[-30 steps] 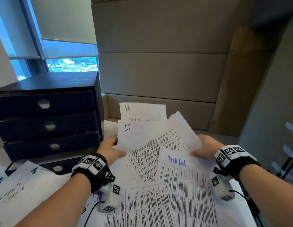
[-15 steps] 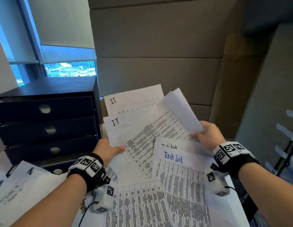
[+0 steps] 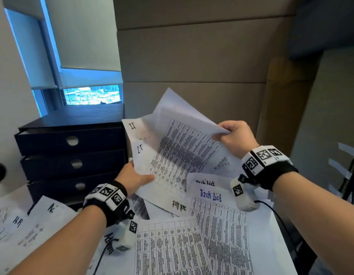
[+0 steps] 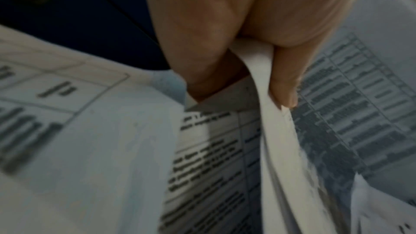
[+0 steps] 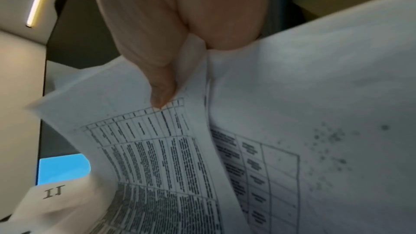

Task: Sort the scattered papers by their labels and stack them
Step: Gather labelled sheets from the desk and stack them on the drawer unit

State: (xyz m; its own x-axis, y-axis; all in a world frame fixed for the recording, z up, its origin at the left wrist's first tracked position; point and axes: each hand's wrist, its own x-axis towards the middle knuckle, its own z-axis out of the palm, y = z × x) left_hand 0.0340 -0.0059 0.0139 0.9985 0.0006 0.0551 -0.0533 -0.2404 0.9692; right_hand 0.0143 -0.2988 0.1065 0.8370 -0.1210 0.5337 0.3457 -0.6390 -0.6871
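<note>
Both hands hold up a loose bundle of papers above the desk: sheets marked "IT" and printed tables. My left hand pinches the bundle's lower left edge between thumb and fingers. At the upper right my right hand pinches the sheets' corner. Below lie "Task List" papers, a table sheet, and at the left "HR" and "Admin" sheets.
A dark blue drawer unit stands at the left against the window. Big cardboard boxes wall off the back. The white desk's right edge drops off, with a cable hanging from my right wrist.
Both hands have lifted the bundle off the desk and tilted it up; the right hand rose higher, and the sheets now fan out steeply.
</note>
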